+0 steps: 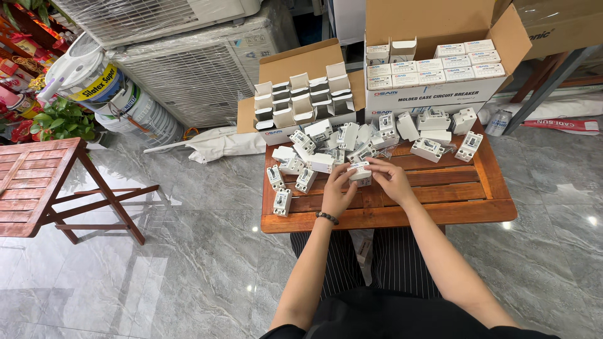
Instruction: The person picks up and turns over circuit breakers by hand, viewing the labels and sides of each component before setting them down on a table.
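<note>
Cartons come first: a large open cardboard box (433, 75) packed with small white cartons stands at the far edge of a slatted wooden table (440, 207), and a smaller open box (301, 94) of empty sleeves sits beside it. Loose white circuit breakers (377, 135) lie scattered across the tabletop. Near the table's middle, the left hand (336, 191) and right hand (391, 179) both close their fingers around one white breaker (360, 173), held just above the slats. A dark bead bracelet (326, 218) circles the left wrist.
</note>
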